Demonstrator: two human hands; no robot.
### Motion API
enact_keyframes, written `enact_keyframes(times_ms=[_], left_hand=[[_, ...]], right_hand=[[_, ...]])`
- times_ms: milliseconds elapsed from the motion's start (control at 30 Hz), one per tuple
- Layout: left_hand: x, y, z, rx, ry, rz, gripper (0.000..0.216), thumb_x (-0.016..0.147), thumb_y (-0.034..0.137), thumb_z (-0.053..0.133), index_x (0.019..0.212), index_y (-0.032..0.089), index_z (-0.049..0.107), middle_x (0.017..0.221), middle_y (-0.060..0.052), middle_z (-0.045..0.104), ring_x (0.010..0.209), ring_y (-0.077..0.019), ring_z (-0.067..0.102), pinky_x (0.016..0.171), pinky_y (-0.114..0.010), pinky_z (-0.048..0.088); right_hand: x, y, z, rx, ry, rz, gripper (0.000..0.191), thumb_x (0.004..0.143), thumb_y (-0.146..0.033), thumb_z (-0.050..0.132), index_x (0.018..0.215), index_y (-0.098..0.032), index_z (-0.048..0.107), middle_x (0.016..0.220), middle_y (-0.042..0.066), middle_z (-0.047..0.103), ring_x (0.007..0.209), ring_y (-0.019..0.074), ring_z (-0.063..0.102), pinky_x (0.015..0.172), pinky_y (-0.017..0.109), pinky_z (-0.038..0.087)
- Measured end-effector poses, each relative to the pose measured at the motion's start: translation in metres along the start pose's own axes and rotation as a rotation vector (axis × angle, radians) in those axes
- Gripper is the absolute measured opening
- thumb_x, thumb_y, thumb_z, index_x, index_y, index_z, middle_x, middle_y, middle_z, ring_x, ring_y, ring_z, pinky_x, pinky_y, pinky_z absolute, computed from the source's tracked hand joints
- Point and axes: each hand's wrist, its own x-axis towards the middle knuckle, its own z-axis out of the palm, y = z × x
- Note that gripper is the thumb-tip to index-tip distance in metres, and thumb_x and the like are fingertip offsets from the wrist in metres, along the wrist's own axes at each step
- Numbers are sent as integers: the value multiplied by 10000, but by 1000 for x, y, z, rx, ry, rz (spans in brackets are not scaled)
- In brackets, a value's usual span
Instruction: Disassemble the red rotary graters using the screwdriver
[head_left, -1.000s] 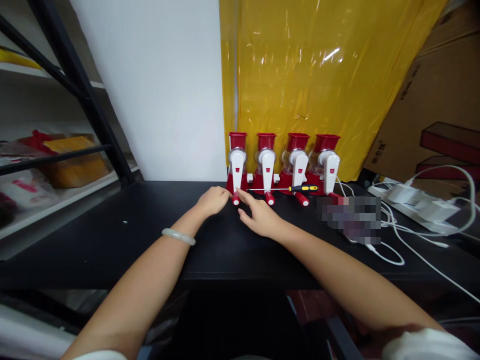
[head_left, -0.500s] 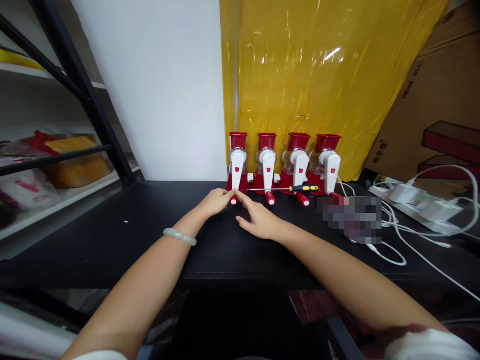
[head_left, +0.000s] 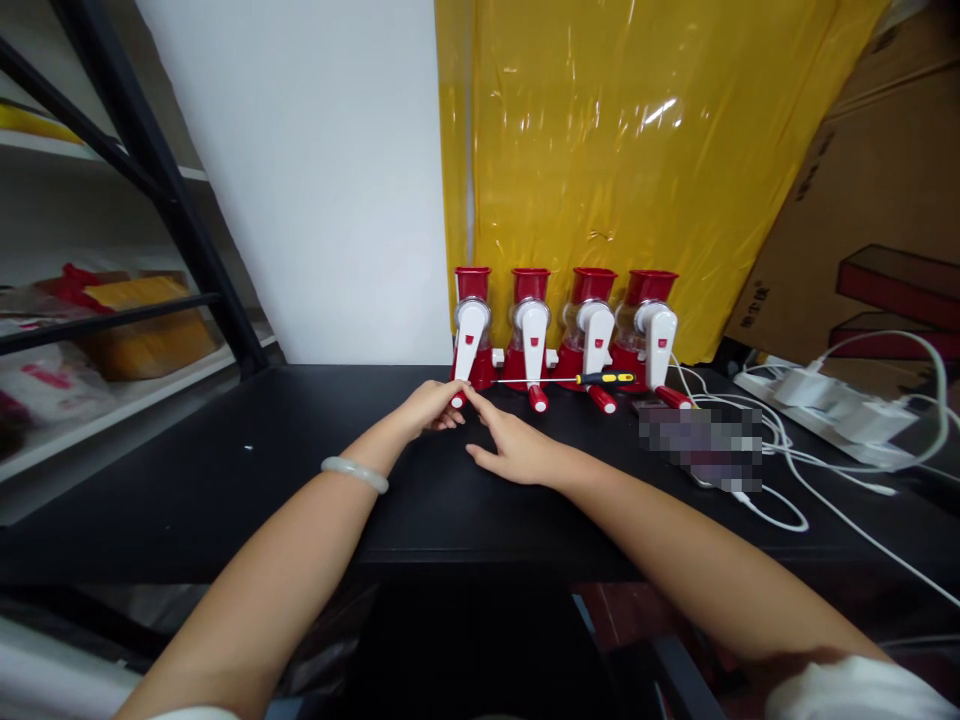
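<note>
Four red and white rotary graters stand in a row. My left hand is at the leftmost grater, its fingers around the red crank handle, whose white end shows. That white crank slants down to the left. My right hand is open just to the right, its thumb apart and its fingertips reaching toward the same handle; whether they touch it I cannot tell. Across the fronts of the middle graters lies a screwdriver with a black and yellow grip.
At the right of the black table lie a pixelated phone-like device, white cables and a power strip with chargers. Yellow plastic sheeting and a cardboard box stand behind. Shelves are on the left.
The leftmost grater's crank has swung slightly left at its lower end. My left hand has shifted a little left and down with it, and its lower fingers now show. My right hand has barely moved.
</note>
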Motion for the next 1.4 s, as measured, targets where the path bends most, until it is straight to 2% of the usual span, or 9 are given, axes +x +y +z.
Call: enact_keyframes(times_ms=[333,600,767,933,1067,1167,1267,1400], left_hand=[[-3,4,-3,-87,37,-7,376,824,474,629,865,101,643,574,-58,666,442,-89,553,479,-199,411],[1,2,-6,-47,75,31,286,792,399,661,795,115,623,588,-64,674,447,-95,555,480,-212,430],[5,-1,-6,11,120,48,262,775,375,690,764,141,572,600,-53,668,466,-109,573,488,-226,456],[4,-1,-3,18,54,37,335,844,452,624,777,124,608,604,-61,665,462,-105,567,494,-226,463],[2,1,-2,-22,-9,-55,474,905,550,495,773,116,633,591,-89,675,455,-117,570,504,-228,466],[3,2,-2,-52,-32,-102,478,957,481,397,742,119,623,587,-102,678,442,-111,556,489,-213,444],[3,1,-2,-82,-44,-112,398,947,409,429,744,128,623,590,-84,677,436,-97,536,479,-197,416],[4,0,-5,-192,-64,-151,344,904,456,526,771,152,613,598,-42,669,427,-74,499,470,-177,379]], right_hand=[[-1,1,0,-19,-12,12,874,886,-290,571,1592,-189,65,1526,213,404,1323,310,517,1046,521,465],[-1,0,0,-25,-32,21,867,893,-294,572,1592,-200,67,1524,204,410,1304,301,536,1057,519,458],[-1,-3,-1,-58,-47,42,835,890,-315,565,1581,-131,133,1564,226,336,1399,319,434,1100,516,427],[0,-2,-2,-67,-39,41,826,881,-314,573,1575,-128,164,1573,219,323,1417,309,414,1147,504,379],[0,0,-1,-46,-23,7,827,882,-306,576,1580,-171,153,1589,187,307,1445,290,370,1171,511,346],[0,0,-1,-35,-22,8,839,880,-313,579,1583,-173,143,1626,169,217,1490,283,272,1191,502,316],[0,-1,-2,-20,-4,-4,840,880,-302,581,1586,-198,137,1646,148,148,1507,281,224,1199,506,298],[0,-2,-3,-12,11,-23,834,884,-287,577,1587,-240,129,1651,128,135,1500,282,246,1189,520,311]])
